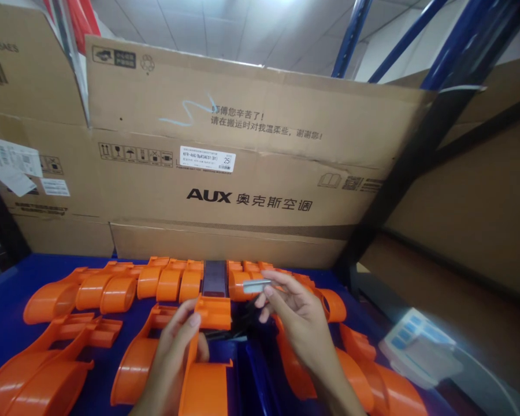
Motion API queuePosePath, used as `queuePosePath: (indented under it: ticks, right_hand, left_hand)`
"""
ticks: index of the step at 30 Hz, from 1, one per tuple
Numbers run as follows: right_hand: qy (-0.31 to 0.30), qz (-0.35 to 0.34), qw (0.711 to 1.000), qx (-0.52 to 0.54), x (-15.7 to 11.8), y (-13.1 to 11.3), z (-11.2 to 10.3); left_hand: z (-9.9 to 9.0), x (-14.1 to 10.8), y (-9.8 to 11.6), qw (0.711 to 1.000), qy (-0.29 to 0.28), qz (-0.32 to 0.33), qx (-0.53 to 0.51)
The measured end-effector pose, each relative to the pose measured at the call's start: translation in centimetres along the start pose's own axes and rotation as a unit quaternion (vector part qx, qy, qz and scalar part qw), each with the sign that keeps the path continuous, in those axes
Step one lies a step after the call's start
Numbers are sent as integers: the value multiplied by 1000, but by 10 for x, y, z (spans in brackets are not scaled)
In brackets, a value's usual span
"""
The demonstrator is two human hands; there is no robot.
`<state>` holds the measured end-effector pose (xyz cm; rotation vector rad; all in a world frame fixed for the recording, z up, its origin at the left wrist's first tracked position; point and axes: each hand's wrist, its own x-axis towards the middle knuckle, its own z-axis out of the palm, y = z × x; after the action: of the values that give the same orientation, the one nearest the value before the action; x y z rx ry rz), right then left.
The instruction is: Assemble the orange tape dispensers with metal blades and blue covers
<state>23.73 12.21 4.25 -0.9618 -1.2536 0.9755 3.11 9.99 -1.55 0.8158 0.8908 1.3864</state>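
Observation:
An orange plastic part (pixel 212 314) with a rounded lower section is gripped by my left hand (pixel 177 341), thumb on its front near the top. To the right, my right hand (pixel 294 318) pinches a small silvery metal piece (pixel 255 286) between thumb and forefinger, pointing left. The metal piece is above and to the right of the held orange part, apart from it. Beneath and between my hands are blue containers (pixel 260 370) and some dark items (pixel 242 320), too unclear to name.
Several similar orange parts (pixel 119 293) lie in rows on the blue surface (pixel 8 294), on both sides. A large cardboard sheet (pixel 156 202) stands behind. Dark rack posts (pixel 372 202) rise at right, near a white device with blue buttons (pixel 420 349).

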Motion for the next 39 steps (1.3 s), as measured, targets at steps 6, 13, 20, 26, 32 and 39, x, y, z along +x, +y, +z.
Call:
queuePosePath:
  ticks: [6, 13, 20, 26, 32, 39]
  right_hand:
    - [66, -32, 997, 30, 2, 7, -2]
    - [34, 0, 999, 38, -8, 15, 8]
    - [11, 24, 998, 50, -11, 13, 13]
    - [9, 26, 997, 66, -13, 15, 15]
    - [16, 27, 998, 62, -12, 19, 12]
    - [22, 18, 999, 47, -14, 18, 13]
  left_hand:
    - [5, -3, 2, 1000, 24, -12, -1]
    - [3, -4, -2, 1000, 19, 1, 20]
    - [2, -6, 1, 999, 7, -6, 36]
    - [7, -7, 3, 999, 39, 7, 20]
    - [10, -6, 3, 998, 56, 16, -1]
    - [9, -5, 4, 999, 45, 15, 3]
